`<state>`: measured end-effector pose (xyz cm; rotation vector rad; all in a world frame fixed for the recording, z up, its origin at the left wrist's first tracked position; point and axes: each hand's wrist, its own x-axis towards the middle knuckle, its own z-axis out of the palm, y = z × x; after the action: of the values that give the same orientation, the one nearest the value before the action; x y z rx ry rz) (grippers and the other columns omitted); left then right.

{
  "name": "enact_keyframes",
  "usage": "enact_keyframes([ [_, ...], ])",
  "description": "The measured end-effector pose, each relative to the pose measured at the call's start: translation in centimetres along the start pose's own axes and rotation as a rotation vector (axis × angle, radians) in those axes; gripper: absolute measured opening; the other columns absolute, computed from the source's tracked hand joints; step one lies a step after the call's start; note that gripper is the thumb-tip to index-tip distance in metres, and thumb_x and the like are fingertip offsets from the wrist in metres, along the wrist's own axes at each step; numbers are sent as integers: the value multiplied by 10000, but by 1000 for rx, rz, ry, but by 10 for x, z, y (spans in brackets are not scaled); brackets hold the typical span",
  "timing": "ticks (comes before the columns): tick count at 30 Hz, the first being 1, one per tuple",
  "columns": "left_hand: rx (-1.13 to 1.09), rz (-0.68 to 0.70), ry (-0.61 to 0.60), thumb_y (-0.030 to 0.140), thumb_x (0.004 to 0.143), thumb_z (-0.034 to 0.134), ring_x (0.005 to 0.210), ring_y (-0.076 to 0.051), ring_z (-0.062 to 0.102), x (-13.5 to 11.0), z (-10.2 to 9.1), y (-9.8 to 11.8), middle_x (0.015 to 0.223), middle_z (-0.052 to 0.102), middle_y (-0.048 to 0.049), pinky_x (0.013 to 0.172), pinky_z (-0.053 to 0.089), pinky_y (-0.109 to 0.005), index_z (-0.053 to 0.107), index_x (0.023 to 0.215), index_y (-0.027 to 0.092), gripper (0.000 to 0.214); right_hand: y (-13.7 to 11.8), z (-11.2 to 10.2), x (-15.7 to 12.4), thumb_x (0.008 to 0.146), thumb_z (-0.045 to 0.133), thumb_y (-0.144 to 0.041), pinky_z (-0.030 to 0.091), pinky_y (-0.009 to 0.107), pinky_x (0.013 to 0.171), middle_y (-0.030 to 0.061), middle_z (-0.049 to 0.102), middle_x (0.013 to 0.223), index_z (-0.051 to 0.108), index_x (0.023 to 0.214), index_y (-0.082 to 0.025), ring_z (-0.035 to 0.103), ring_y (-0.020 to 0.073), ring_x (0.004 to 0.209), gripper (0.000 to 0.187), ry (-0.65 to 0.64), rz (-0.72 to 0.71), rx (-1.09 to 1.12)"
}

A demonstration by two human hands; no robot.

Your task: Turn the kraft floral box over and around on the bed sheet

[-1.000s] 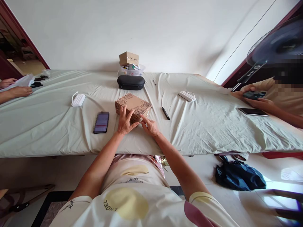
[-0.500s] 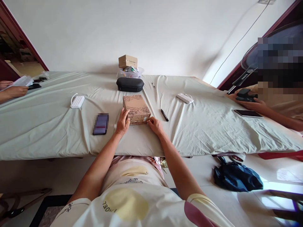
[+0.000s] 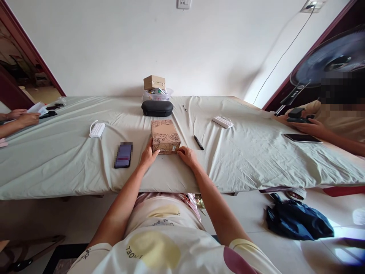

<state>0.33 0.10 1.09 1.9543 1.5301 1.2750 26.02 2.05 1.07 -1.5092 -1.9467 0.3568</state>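
Observation:
A brown cardboard box (image 3: 165, 132) printed with black scribbled swirls lies flat on the cloth in front of me. My left hand (image 3: 148, 155) grips its near left corner, thumb on the front face and fingers along the left side. At the near right corner, my right hand (image 3: 187, 156) is closed, thumb and fingertips pinched against the box's edge. Shiny tape seems to run across the front face; whether my right fingertips hold an end of it is too small to tell. A black marker (image 3: 199, 142) lies just right of the box.
Beyond the box are a black zip case (image 3: 157, 108), a plastic tub (image 3: 168, 95) and a smaller carton (image 3: 154, 82). A phone (image 3: 123, 155) and white power bank (image 3: 97, 129) lie left, another power bank (image 3: 222, 121) right. People's hands (image 3: 28, 118) show at both sides.
My left hand has slid down from the box's top edge to its side and front corner. The box has turned slightly. My right hand stays at its corner; the view has tilted up.

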Motion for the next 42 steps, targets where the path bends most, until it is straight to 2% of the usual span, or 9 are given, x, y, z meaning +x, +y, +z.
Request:
enact_keyframes([
  [6, -18, -19, 18, 260, 858, 635, 1342, -310, 587, 0, 0, 1, 1470, 599, -132, 1102, 497, -468, 344, 1554, 236, 754, 0, 0, 0, 890, 616, -263, 484, 301, 763, 24, 722, 886, 695, 895, -226, 631, 195, 806, 87, -5, 12, 3],
  [11, -7, -54, -16, 268, 871, 628, 1335, -301, 586, -1, -4, 6, 1487, 587, -127, 1108, 486, -435, 349, 1557, 213, 742, -3, -1, -2, 892, 618, -284, 449, 293, 746, 28, 717, 921, 693, 910, -220, 615, 189, 811, 100, -28, 32, -6],
  [22, -22, -74, -15, 263, 884, 589, 1310, -305, 603, -8, -6, 12, 1419, 637, -103, 1086, 499, -444, 400, 1545, 234, 687, -6, 0, -7, 874, 654, -330, 376, 271, 676, 16, 657, 854, 632, 804, -208, 554, 166, 749, 142, -67, -19, -14],
  [34, -67, -56, 30, 319, 884, 602, 1317, -287, 600, -12, -1, 8, 1409, 637, -117, 1097, 498, -446, 449, 1502, 214, 646, -6, -3, -12, 889, 645, -308, 385, 272, 679, 25, 652, 839, 610, 795, -216, 576, 177, 763, 136, -69, -18, -14],
  [42, -23, -65, 37, 320, 880, 599, 1298, -283, 614, -14, 3, 3, 1412, 635, -115, 1090, 512, -441, 399, 1536, 219, 693, -1, -1, -15, 894, 620, -323, 397, 281, 677, 21, 646, 797, 582, 765, -228, 583, 186, 760, 165, -36, -44, -1],
])
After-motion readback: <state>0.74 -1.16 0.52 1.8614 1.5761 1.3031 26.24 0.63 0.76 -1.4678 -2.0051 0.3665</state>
